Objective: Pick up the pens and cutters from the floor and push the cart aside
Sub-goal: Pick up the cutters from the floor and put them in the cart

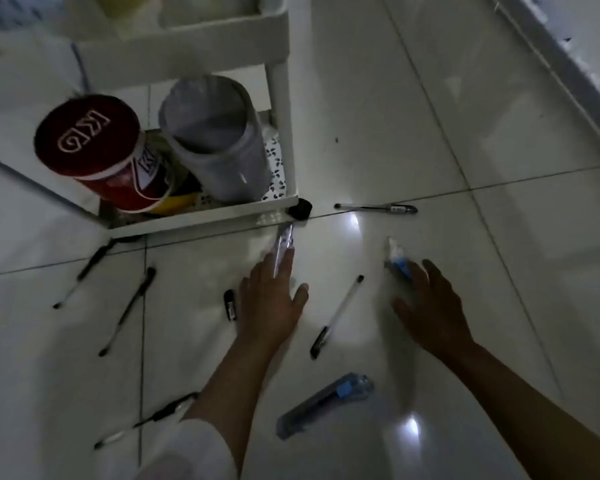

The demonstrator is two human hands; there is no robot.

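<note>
Nearest: blue cutter point(323, 407) flat on the tiled floor point(499, 271), between the two forearms, untouched. Pen point(146, 420) at lower left, partly under the white sleeve point(191, 455). Capped clear pen point(336, 317) lying diagonal between the hands, touching neither.

Left hand point(271, 303) palm down, fingers point(284, 261) stretched flat and released, tips over the near end of a clear cutter point(284, 247); contact likely, no grasp. Small black piece point(230, 304) just beside the left hand's outer edge. Right hand point(430, 306) spread, fingers loose, tips just beside a second blue cutter point(397, 259); blurred, cannot tell whether touching.

Two black pens point(84, 273) point(129, 310) well apart to the left. Farther: black pen point(376, 208) along the grout line, near the caster point(300, 209) of the white cart point(201, 220). Red tin point(94, 150) and grey canister point(215, 136) on the cart's bottom shelf.
</note>
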